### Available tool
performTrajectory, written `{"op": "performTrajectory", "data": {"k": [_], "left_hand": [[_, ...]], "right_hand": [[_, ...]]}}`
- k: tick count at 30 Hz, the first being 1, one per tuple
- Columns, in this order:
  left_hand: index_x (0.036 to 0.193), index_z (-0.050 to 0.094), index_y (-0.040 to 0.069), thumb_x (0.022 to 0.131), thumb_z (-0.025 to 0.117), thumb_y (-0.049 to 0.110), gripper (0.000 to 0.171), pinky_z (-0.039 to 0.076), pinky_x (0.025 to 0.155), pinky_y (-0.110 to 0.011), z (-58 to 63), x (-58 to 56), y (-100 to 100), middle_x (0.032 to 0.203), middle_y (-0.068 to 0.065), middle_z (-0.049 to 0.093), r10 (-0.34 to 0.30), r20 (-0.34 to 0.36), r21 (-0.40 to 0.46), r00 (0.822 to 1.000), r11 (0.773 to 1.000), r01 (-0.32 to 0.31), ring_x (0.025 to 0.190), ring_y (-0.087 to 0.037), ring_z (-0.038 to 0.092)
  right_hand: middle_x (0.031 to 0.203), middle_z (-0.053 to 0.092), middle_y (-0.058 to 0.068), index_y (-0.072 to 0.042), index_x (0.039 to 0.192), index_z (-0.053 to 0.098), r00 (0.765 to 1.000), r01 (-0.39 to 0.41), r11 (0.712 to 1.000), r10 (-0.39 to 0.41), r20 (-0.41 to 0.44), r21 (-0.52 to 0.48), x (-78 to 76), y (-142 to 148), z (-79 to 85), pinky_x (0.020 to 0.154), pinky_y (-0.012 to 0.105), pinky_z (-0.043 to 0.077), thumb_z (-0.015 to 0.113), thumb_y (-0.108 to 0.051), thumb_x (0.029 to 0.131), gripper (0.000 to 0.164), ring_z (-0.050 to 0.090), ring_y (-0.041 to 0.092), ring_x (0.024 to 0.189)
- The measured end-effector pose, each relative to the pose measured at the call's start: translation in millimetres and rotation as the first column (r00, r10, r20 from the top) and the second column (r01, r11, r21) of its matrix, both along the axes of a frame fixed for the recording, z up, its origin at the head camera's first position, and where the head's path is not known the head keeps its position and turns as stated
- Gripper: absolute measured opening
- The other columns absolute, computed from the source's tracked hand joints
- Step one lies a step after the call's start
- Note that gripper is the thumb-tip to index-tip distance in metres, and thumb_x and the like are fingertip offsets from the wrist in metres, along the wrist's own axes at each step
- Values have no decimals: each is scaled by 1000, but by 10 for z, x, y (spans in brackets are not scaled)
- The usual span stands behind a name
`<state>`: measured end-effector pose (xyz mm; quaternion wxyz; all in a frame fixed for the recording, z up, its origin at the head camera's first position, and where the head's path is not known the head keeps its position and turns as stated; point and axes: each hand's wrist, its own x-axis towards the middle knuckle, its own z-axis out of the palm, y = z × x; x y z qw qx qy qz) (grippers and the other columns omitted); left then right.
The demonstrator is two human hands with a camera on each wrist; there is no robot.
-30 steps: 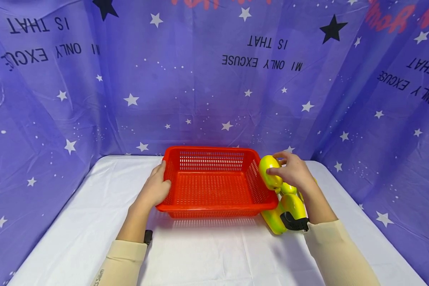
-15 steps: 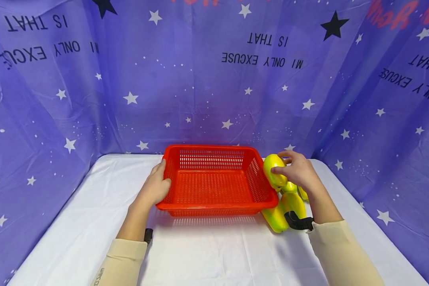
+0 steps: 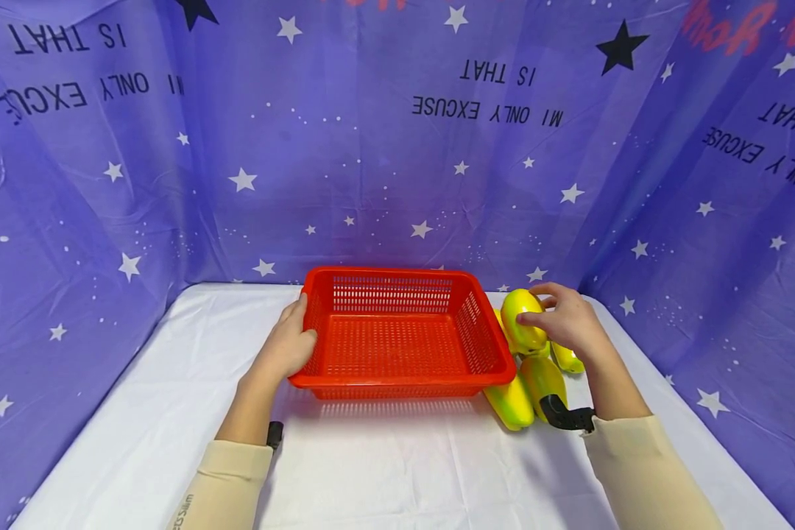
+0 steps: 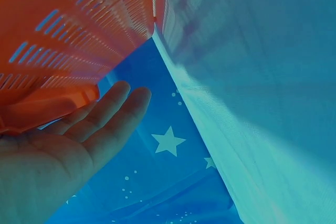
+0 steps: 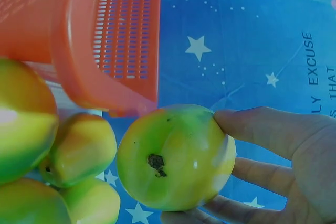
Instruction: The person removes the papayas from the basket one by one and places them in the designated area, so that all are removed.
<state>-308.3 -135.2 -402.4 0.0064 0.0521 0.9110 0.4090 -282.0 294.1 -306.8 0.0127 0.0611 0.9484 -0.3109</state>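
A red plastic basket with slotted walls stands on the white cloth in the head view. My left hand grips its left rim, thumb on the inner side. In the left wrist view, the other fingers extend along the outside below the rim. Just right of the basket, my right hand holds a yellow-green mango between thumb and fingers. Below it lie several more mangoes, including a long one against the basket, a rounder one and one by the wrist.
A white cloth covers the table. Purple starry curtains hang behind it and at both sides, close to its edges. A black wrist strap sits on the right wrist, in front of the mangoes.
My right hand has moved to the right with the mango, away from the basket's right rim and over the other mangoes. The left hand and basket have stayed put.
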Motion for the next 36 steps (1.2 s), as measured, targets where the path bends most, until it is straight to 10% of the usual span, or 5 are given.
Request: {"op": "performTrajectory", "data": {"k": [36], "left_hand": [[166,5,4,98,37,15,76,18,127,-61,-27,-26,6,172,-20,12,4,13,-2,1000,1000,-4,158,-43,18]], "right_hand": [[145,40,45,9,152,36,996,60,998,-58,63,-35,321,912,-319,86,46,63,73,-31,94,80,59,50,117]]}}
